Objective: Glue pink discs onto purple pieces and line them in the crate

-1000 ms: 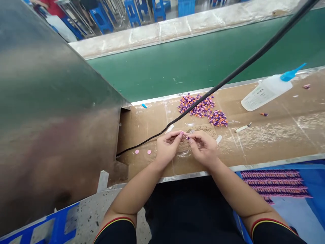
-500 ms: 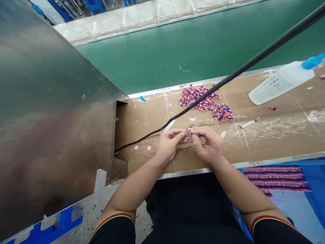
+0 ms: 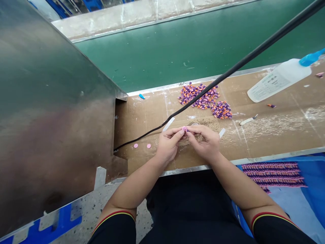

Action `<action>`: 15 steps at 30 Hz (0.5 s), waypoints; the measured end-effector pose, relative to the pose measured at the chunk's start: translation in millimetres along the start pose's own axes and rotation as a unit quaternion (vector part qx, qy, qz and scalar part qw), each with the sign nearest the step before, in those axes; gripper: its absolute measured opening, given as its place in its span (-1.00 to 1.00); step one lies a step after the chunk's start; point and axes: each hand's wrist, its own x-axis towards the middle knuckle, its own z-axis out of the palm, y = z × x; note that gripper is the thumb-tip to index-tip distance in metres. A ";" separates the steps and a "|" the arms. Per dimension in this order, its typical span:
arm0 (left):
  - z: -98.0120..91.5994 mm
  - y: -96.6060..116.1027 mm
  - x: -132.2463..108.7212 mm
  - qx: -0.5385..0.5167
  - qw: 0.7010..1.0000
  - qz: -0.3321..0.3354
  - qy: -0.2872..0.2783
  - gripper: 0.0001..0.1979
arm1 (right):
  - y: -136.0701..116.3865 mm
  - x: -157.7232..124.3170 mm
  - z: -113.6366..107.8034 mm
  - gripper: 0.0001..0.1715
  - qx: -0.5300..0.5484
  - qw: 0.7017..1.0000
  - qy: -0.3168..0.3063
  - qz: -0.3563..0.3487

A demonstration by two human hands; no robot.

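My left hand [image 3: 169, 144] pinches a small pink disc [image 3: 184, 128] between thumb and forefinger. My right hand [image 3: 203, 142] pinches a tiny purple piece [image 3: 188, 131] right against that disc, so both hands meet at the fingertips above the cardboard [image 3: 142, 125]. Two more pink discs [image 3: 142, 145] lie on the cardboard left of my hands. Beyond my fingers sit two heaps of small purple-and-orange pieces [image 3: 198, 96]. A white glue bottle [image 3: 278, 80] with a blue nozzle lies at the right.
A black cable [image 3: 203, 96] runs diagonally above the bench. A steel panel [image 3: 56, 101] rises at the left. A green conveyor belt [image 3: 177, 51] runs behind the bench. Rows of finished purple-and-pink pieces [image 3: 273, 174] lie on a blue sheet at lower right.
My fingertips have drawn closer, bringing the purple piece against the pink disc. The whole view has shifted slightly as my head moved.
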 end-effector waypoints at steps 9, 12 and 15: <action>-5.5 -5.6 -9.0 0.137 0.980 0.146 -0.015 -0.75 | -3.1 -0.4 -0.8 -0.80 0.005 1.000 0.007 -0.004; -6.0 -6.0 -11.4 0.177 0.962 0.205 -0.019 -0.84 | -2.5 -1.3 -0.4 -0.79 -0.002 1.000 0.010 -0.013; -7.6 -8.2 -11.1 0.222 0.937 0.268 -0.022 -0.85 | -1.7 -2.4 -0.4 -0.79 -0.008 1.000 0.013 -0.019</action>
